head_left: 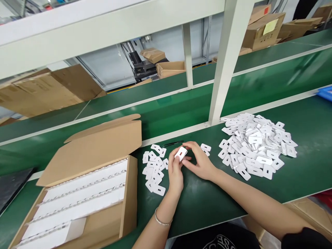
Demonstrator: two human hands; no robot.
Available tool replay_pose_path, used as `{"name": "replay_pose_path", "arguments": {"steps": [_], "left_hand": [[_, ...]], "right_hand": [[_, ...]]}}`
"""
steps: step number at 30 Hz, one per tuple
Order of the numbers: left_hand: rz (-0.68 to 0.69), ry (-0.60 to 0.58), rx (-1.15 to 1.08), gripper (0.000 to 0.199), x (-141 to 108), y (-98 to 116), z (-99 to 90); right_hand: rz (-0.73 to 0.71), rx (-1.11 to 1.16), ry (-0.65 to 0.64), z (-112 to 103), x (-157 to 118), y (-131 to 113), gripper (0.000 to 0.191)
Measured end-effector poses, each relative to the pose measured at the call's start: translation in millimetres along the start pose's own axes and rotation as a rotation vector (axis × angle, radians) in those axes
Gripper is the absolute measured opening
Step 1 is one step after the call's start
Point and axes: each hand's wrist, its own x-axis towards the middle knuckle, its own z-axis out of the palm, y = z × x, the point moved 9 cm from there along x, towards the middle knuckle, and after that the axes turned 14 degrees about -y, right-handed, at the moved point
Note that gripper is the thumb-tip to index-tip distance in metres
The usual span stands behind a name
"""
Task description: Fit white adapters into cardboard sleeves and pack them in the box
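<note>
My left hand [176, 171] grips a small white rectangular piece [181, 153] with a slot in its middle, held above the green table. Close beside it, the thumb and forefinger of my right hand [198, 160] curve round the right side of the same piece, with the fingers apart; whether they press on it is hard to tell. A small pile of similar white pieces [155, 169] lies left of my hands. Two or so more [205, 148] lie behind my right hand. Farther right is a large heap [256, 143] of them.
An open cardboard box [129, 195] with rows of white pieces stands at the left, lid raised. Black tweezers [172, 143] lie behind my hands. A pale upright post [223, 69] rises from the table's back edge. A blue tray [325, 93] is at the far right.
</note>
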Motion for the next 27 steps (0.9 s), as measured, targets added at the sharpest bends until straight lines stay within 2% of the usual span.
{"name": "replay_pose_path", "arguments": {"steps": [2, 4, 6, 9, 11, 16, 19, 22, 27], "left_hand": [[0.049, -0.026, 0.038, 0.037, -1.1, 5.9, 3.8], [0.099, -0.058, 0.078, 0.037, -2.4, 11.3, 8.7], [0.144, -0.083, 0.115, 0.038, -3.7, 15.5, 12.3], [0.186, -0.108, 0.179, 0.038, -5.2, 19.0, 13.9], [0.193, -0.119, 0.214, 0.039, -5.2, 19.8, 13.5], [0.192, -0.075, 0.384, 0.045, -3.6, 23.3, 8.3], [0.123, -0.053, 0.420, 0.051, -1.4, 17.1, 4.0], [0.056, -0.093, 0.393, 0.054, 0.3, 9.2, 4.7], [0.110, -0.087, 0.382, 0.050, 1.3, 15.5, 1.3]], "right_hand": [[0.090, 0.074, 0.040, -4.7, -1.7, 13.8, 0.039], [0.183, 0.168, 0.029, -4.8, -2.5, 28.1, 0.040], [0.225, 0.305, -0.049, 1.7, -0.9, 36.6, 0.042], [0.208, 0.454, -0.183, 12.8, 3.2, 35.1, 0.046], [0.190, 0.475, -0.210, 14.7, 4.6, 31.8, 0.049], [0.183, 0.432, -0.161, 10.4, 3.8, 31.1, 0.046], [0.220, 0.362, -0.112, 5.1, 1.7, 36.5, 0.046], [0.240, 0.313, -0.075, -0.8, 1.1, 40.5, 0.041], [0.209, 0.433, -0.173, 4.7, 3.9, 43.2, 0.040]]}}
